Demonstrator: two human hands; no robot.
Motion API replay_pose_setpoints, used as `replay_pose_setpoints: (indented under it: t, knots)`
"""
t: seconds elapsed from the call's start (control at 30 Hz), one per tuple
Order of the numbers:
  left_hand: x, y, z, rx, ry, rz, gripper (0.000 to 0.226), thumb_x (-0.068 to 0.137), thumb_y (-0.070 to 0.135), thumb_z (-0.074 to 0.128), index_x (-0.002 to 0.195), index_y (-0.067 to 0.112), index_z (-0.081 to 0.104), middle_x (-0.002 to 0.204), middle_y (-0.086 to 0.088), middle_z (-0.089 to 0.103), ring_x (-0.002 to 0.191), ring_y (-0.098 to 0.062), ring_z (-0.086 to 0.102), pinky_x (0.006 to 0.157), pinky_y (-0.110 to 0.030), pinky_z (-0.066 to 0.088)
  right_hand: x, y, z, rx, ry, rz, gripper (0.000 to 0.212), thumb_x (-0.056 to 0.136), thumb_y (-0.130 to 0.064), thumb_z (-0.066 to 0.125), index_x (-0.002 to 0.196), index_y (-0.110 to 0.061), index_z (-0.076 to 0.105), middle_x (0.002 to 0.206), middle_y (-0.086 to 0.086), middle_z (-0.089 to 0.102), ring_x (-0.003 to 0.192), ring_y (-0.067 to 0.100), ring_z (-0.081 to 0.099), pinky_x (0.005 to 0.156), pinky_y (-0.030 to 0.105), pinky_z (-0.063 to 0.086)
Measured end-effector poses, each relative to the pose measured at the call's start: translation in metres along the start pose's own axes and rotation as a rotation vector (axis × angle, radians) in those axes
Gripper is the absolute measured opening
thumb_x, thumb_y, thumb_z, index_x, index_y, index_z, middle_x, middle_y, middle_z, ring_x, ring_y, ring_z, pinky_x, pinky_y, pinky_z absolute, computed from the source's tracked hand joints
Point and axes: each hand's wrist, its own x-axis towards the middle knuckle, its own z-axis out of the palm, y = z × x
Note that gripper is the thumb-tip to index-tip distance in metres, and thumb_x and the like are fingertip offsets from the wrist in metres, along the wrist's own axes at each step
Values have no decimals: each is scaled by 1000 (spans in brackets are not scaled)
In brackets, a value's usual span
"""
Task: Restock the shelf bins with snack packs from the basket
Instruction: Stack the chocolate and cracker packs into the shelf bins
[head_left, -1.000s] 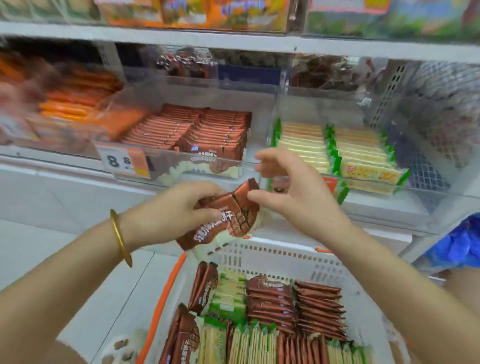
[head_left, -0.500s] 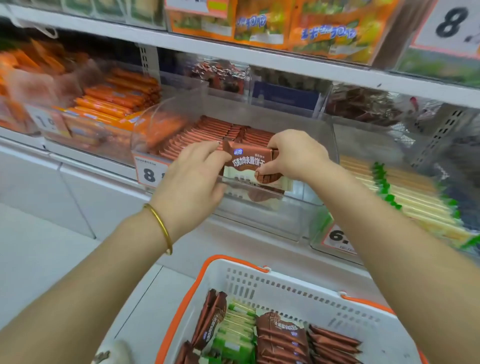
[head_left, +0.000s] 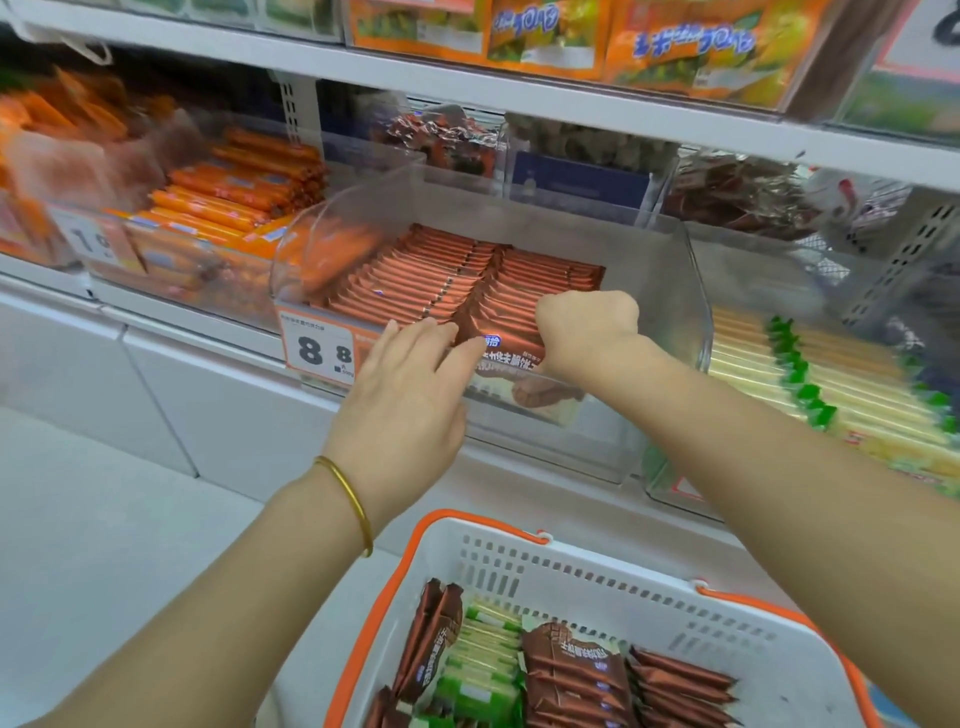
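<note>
Chocolate wafer pack (head_left: 506, 354) lies at the front edge of the clear bin (head_left: 675, 301), its long axis running left to right between my hands. My right hand (head_left: 584, 330) is curled round its right end; my left hand (head_left: 408, 395) touches its left end with straight fingers.

The orange-framed price tag (head_left: 318, 349) on the front of the clear bin (head_left: 693, 291) shows a big 8 and a smaller 8, the second tag (head_left: 96, 241) further left begins with 1, and the Chinese print on the brown pack (head_left: 506, 356) and on the orange bags (head_left: 701, 47) above is too blurred to read.
</note>
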Motion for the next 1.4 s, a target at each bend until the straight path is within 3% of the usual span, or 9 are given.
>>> replay_pose_setpoints:
  t: [0.23, 0.33, 0.47, 0.7, 0.8, 0.87, 1.03, 1.23, 1.4]
  knots:
    - [-10, 13, -6, -19, 76, 36, 49, 76, 8, 44, 122, 8, 60, 127, -15, 57, 118, -37, 51, 100, -50, 41, -4, 12, -4, 125, -86, -2, 32, 85, -36, 66, 109, -19, 55, 110, -4, 60, 104, 24, 59, 70, 32, 36]
    - [-15, 25, -10, -21, 122, 86, 47, 74, 8, 42, 116, 9, 63, 124, -11, 59, 112, -34, 53, 91, -44, 41, -36, 22, -36, 331, 58, 28, 36, 83, -38, 70, 105, -18, 48, 108, 1, 59, 103, 27, 57, 71, 34, 38]
    - [-27, 45, -11, -47, 140, 186, 38, 71, 3, 53, 106, 10, 66, 112, -4, 63, 100, -30, 55, 77, -39, 37, -125, 45, -47, 716, 225, 4, 27, 81, -31, 70, 78, -25, 45, 76, -8, 53, 78, 20, 55, 68, 34, 44]
    - [-88, 104, 38, -142, -418, 391, 37, 75, 26, 41, 93, 16, 71, 101, -3, 69, 91, -30, 65, 71, -46, 56, -237, 65, 135, 673, -648, 27, 13, 85, -13, 64, 77, -18, 54, 63, -8, 54, 53, 14, 60, 52, 22, 49]
    - [-107, 128, 57, -136, -560, 457, 28, 71, 21, 54, 92, 15, 72, 102, -6, 69, 92, -31, 65, 72, -46, 56, -273, 66, 211, 551, -975, -101, 8, 84, -18, 69, 85, -14, 62, 85, 2, 65, 82, 25, 64, 77, 35, 54]
    - [-111, 140, 64, -157, -596, 461, 28, 75, 19, 56, 99, 14, 71, 107, -6, 67, 98, -30, 63, 78, -45, 55, -292, 65, 237, 495, -1068, -198, 20, 84, -26, 71, 99, -16, 62, 103, 1, 60, 103, 26, 55, 82, 29, 45]
    - [-109, 146, 78, -223, -639, 420, 33, 92, 22, 53, 125, 19, 59, 131, 1, 53, 123, -21, 44, 104, -37, 37, -314, 47, 262, 548, -1105, -304, 47, 87, -28, 67, 129, -12, 51, 131, 7, 51, 115, 26, 50, 93, 34, 44]
    - [-107, 149, 88, -262, -664, 407, 33, 93, 21, 53, 126, 19, 58, 129, 1, 54, 121, -20, 44, 103, -38, 38, -316, 40, 271, 468, -1123, -388, 22, 88, -29, 65, 90, -13, 51, 96, 1, 51, 83, 17, 48, 71, 28, 40]
    - [-99, 149, 88, -245, -784, 300, 42, 96, 32, 46, 138, 26, 42, 135, 7, 45, 125, -12, 38, 105, -29, 33, -271, 70, 230, 911, -799, -11, 19, 88, -20, 67, 95, -14, 51, 97, 2, 50, 81, 19, 56, 62, 31, 54]
